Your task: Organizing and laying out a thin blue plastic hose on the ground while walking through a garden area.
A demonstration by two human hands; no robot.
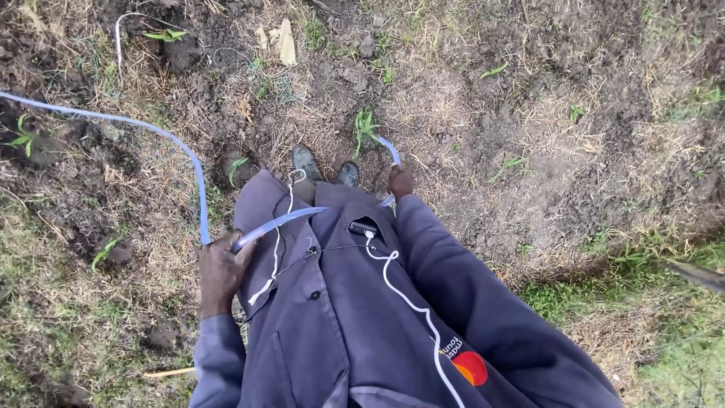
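I look straight down my dark blue-grey work coat (355, 317) to my two dark boots (325, 168) on the soil. My left hand (221, 273) is closed around a pale blue hose (198, 181), which runs off to the upper left. From that hand the hose crosses my front to my right hand (400, 182), which grips it lower down. The hose end (387, 145) points at a small green seedling (365, 128) just ahead of my boots. A white cable (411, 306) hangs down my coat.
Around me is dark clumpy soil with dry straw and small green seedlings (21, 137). A dry leaf (285, 41) lies at the top. Green grass (664, 355) grows at the lower right. A white cord (119, 38) curls at the upper left.
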